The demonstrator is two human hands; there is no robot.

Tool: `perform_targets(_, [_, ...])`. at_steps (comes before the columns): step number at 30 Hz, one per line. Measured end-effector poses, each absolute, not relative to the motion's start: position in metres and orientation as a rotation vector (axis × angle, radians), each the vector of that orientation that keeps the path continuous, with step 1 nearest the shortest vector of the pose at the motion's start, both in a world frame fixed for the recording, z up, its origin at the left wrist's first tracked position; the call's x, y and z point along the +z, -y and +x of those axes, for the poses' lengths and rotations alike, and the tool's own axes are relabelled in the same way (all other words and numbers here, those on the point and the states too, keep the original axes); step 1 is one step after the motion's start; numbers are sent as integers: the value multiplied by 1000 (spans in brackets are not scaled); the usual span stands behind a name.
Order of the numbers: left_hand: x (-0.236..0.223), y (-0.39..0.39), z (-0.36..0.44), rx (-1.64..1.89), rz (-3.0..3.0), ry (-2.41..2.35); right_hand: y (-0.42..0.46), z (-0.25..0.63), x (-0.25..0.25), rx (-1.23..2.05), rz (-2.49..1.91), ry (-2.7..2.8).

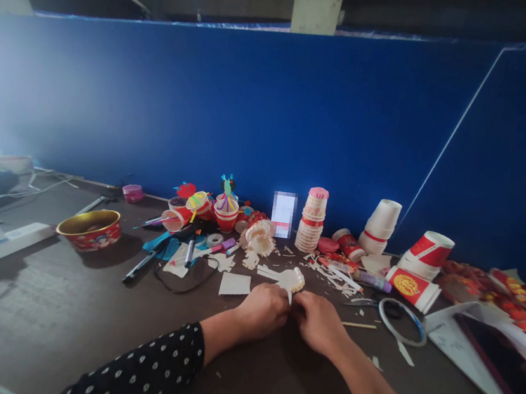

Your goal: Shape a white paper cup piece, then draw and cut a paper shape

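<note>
In the middle of the dark table, my left hand (262, 309) and my right hand (317, 321) are close together, both with curled fingers. Between them they grip a white paper cutout (288, 279); its far end has a bumpy, cream-coloured edge. My fingertips hide the near part of the cutout. Just left of my left hand lies a flat white paper square (235, 284). Beyond it stands a ruffled cream paper piece (259, 238). A thin wooden stick (359, 325) lies to the right of my right hand.
Paper scraps (339, 280) litter the far middle. Behind them stands a cup stack (309, 228). Red-white cups (412, 289), a roll of tape (402, 321) and a white tray (467, 369) are at right. A red-gold bowl (89, 236), pens (142, 265) and a power strip (22, 243) are left.
</note>
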State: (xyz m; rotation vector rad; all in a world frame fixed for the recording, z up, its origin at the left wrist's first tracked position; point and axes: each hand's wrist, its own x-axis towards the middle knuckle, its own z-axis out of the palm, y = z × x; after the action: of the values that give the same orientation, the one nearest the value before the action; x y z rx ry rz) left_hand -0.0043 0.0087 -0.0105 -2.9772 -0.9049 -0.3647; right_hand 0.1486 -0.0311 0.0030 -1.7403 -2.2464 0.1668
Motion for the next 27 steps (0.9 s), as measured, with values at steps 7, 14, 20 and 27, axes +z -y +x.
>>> perform_targets(7, [-11, -9, -3, -435, -2983, 938, 33, 157, 7, 260, -1699, 2244])
perform_targets(14, [-4, -4, -1, -462, -3039, 1035, 36, 166, 18, 230, -1711, 2236])
perform_targets(20, [-2, -4, -2, -518, -3071, 1040, 41, 154, 16, 102, -1740, 2345])
perform_targets(27, [-7, -6, -3, -599, -3097, 1037, 41, 145, 13, -50, -1772, 2360])
